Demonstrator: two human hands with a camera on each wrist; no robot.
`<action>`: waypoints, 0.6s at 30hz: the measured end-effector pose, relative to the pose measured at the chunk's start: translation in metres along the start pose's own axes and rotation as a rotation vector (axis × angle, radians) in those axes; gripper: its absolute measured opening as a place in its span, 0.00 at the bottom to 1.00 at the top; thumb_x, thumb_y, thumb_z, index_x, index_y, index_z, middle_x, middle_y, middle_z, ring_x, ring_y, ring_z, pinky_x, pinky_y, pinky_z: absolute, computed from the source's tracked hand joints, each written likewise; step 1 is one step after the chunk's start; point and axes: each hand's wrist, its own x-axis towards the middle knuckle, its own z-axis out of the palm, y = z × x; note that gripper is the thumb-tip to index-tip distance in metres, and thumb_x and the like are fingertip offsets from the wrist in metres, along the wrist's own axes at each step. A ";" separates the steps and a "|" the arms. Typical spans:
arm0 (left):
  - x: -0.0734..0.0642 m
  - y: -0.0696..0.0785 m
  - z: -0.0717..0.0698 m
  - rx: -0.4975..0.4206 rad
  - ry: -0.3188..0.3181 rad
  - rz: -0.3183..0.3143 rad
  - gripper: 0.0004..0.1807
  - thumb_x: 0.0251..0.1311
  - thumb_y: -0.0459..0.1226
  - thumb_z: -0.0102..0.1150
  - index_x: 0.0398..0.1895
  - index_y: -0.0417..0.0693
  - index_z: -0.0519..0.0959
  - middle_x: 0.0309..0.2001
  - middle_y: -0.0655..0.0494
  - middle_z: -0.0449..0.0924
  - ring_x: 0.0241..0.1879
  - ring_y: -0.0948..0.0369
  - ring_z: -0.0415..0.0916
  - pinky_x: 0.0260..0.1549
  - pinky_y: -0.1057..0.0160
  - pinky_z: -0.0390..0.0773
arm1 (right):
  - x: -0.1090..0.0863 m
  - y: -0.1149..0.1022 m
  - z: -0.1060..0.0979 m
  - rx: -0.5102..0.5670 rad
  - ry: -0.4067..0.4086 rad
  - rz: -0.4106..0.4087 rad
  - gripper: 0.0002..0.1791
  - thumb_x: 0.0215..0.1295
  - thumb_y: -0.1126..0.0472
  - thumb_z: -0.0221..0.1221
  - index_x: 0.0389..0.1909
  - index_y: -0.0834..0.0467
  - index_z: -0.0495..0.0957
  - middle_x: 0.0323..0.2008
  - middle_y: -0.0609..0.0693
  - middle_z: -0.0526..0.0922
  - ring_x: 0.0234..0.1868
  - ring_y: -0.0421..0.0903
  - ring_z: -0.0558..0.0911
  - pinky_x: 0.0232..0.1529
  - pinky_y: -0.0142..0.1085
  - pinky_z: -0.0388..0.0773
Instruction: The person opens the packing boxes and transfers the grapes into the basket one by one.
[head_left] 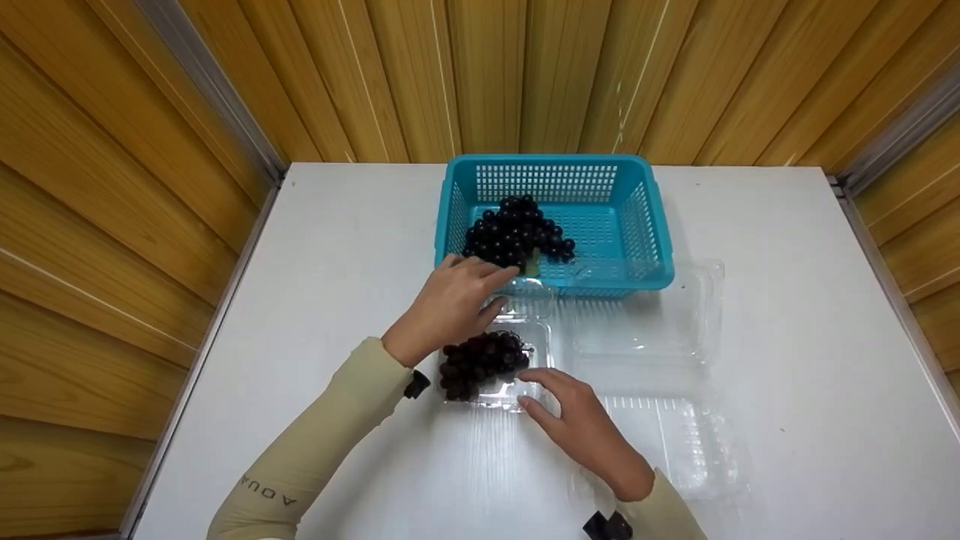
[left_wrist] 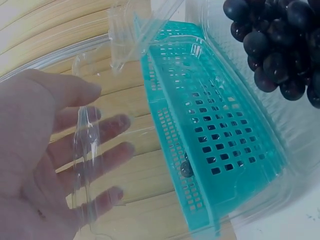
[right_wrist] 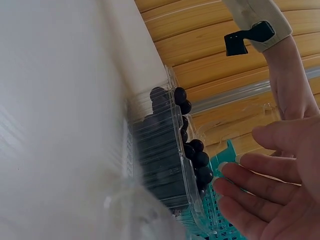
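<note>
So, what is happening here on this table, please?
A person is packing dark grapes into a clear plastic clamshell box on a white table. One bunch lies in the box. The left hand touches the box's open lid; the right hand rests at its near edge with straight fingers. Another bunch sits in the blue basket behind. More empty clear boxes lie to the right.

Glossy clear plastic clamshell [head_left: 517, 360], perforated teal plastic basket [head_left: 645, 225], matt white table [head_left: 337, 247], varnished wood-look wall panels [head_left: 112, 150]

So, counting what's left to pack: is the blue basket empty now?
No, a bunch of dark grapes lies in the blue basket.
</note>
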 end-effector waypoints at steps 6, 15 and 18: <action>0.001 -0.002 0.007 0.038 0.009 -0.024 0.28 0.62 0.45 0.62 0.65 0.51 0.72 0.60 0.54 0.78 0.59 0.56 0.74 0.59 0.48 0.70 | 0.000 0.000 -0.001 -0.013 0.034 0.016 0.16 0.65 0.56 0.61 0.52 0.52 0.78 0.57 0.48 0.80 0.62 0.45 0.76 0.61 0.45 0.74; 0.002 -0.004 0.015 0.118 0.007 -0.027 0.35 0.61 0.48 0.61 0.70 0.49 0.66 0.66 0.53 0.71 0.65 0.53 0.68 0.67 0.35 0.54 | 0.000 0.001 -0.001 -0.013 0.044 0.060 0.16 0.64 0.56 0.62 0.53 0.49 0.78 0.68 0.47 0.70 0.69 0.48 0.70 0.63 0.47 0.70; 0.003 -0.004 0.016 0.118 0.000 -0.033 0.36 0.61 0.48 0.62 0.71 0.49 0.64 0.67 0.53 0.70 0.66 0.52 0.67 0.67 0.32 0.50 | 0.000 0.001 -0.001 -0.017 0.039 0.069 0.17 0.64 0.56 0.62 0.54 0.49 0.78 0.69 0.45 0.68 0.69 0.47 0.69 0.64 0.47 0.70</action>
